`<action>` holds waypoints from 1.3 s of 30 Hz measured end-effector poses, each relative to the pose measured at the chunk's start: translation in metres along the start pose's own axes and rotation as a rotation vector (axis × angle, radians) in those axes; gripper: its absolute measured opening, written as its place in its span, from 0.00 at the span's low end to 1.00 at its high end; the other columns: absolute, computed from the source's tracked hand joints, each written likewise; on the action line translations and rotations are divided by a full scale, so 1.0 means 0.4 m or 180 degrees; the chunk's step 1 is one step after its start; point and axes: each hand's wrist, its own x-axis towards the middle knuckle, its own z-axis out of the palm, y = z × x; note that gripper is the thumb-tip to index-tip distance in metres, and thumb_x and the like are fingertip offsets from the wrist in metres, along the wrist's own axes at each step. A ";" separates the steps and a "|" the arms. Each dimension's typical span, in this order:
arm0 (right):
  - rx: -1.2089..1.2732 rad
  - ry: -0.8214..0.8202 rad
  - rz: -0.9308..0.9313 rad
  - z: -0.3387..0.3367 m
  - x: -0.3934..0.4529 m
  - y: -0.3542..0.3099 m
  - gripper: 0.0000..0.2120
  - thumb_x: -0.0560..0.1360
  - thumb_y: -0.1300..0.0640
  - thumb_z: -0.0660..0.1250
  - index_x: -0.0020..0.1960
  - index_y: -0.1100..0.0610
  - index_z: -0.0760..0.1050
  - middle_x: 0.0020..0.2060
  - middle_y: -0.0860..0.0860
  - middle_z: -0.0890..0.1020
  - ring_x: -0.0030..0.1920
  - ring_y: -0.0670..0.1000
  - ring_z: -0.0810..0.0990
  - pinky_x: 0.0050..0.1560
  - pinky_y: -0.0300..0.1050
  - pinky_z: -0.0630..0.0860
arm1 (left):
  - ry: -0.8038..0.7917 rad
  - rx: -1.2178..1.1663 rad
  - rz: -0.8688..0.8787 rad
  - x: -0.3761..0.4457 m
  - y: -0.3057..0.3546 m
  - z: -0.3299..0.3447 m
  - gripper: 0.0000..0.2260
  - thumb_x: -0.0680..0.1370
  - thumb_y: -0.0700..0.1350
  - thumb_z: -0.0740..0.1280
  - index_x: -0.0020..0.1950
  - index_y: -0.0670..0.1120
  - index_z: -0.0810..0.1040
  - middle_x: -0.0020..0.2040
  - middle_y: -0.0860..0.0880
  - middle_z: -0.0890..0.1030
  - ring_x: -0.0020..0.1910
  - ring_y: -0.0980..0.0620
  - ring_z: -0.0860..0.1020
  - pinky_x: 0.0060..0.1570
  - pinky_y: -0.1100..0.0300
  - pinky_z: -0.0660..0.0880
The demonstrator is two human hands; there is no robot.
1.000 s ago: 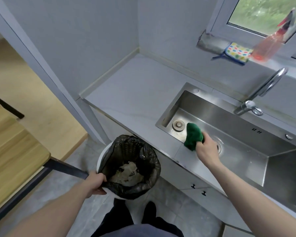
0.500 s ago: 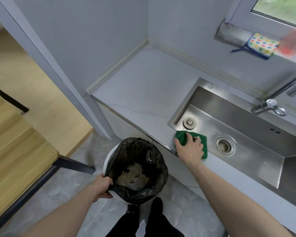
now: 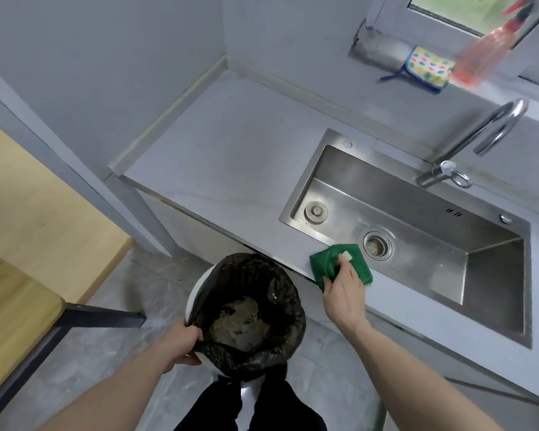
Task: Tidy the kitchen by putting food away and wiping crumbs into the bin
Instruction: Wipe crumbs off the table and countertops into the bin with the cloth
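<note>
Black-lined bin point(image 3: 199, 293) holds scraps, rim gripped by left hand point(image 3: 181, 343); right hand point(image 3: 343, 290) presses green cloth point(image 3: 321, 264) on counter edge.

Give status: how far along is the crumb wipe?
Done: worktop looks bare. In hand: right hand presses the green cloth on the counter's front edge by the sink; left hand holds the bin below. Left: sweeping into it.
</note>
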 end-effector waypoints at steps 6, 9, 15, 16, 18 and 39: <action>-0.0387 -0.0011 0.0041 -0.069 -0.050 0.107 0.35 0.76 0.53 0.70 0.79 0.51 0.58 0.69 0.55 0.75 0.67 0.60 0.73 0.69 0.58 0.70 | -0.0096 0.0197 0.0082 -0.014 0.016 0.062 0.13 0.75 0.31 0.62 0.57 0.43 0.74 0.50 0.37 0.80 0.41 0.40 0.81 0.36 0.47 0.84; -0.0798 -0.0200 -0.0206 -0.083 -0.015 0.127 0.39 0.77 0.47 0.69 0.82 0.48 0.53 0.78 0.55 0.64 0.76 0.61 0.63 0.76 0.60 0.63 | -0.0146 0.0238 0.0055 -0.020 0.019 0.090 0.14 0.74 0.31 0.63 0.58 0.42 0.75 0.52 0.35 0.81 0.44 0.37 0.82 0.36 0.45 0.85; -0.0671 -0.0815 -0.0303 -0.050 0.030 0.109 0.32 0.83 0.46 0.59 0.83 0.49 0.51 0.83 0.53 0.50 0.81 0.64 0.49 0.78 0.68 0.54 | -0.0089 0.0163 0.0027 -0.056 0.014 0.161 0.15 0.74 0.30 0.61 0.58 0.45 0.73 0.54 0.35 0.80 0.47 0.36 0.82 0.32 0.51 0.82; -0.0653 -0.0798 -0.0377 -0.054 0.027 0.124 0.31 0.83 0.47 0.58 0.83 0.49 0.52 0.83 0.53 0.51 0.81 0.64 0.49 0.78 0.67 0.54 | -0.0051 0.0151 0.0022 -0.062 0.007 0.180 0.15 0.74 0.30 0.61 0.58 0.44 0.74 0.54 0.34 0.80 0.47 0.35 0.82 0.32 0.50 0.82; -0.0641 -0.0793 -0.0571 -0.066 0.022 0.166 0.29 0.84 0.48 0.58 0.82 0.49 0.54 0.83 0.52 0.51 0.82 0.62 0.49 0.78 0.66 0.54 | 0.0015 0.0115 -0.0005 -0.074 -0.004 0.219 0.15 0.75 0.30 0.61 0.58 0.43 0.74 0.54 0.34 0.80 0.45 0.36 0.82 0.33 0.49 0.83; -0.0178 -0.0404 -0.0037 -0.400 -0.103 0.875 0.23 0.81 0.58 0.64 0.75 0.47 0.70 0.78 0.45 0.67 0.77 0.51 0.66 0.74 0.52 0.68 | 0.0027 0.0326 -0.0033 -0.272 -0.133 0.825 0.14 0.73 0.30 0.60 0.58 0.39 0.74 0.46 0.36 0.79 0.34 0.40 0.80 0.34 0.45 0.84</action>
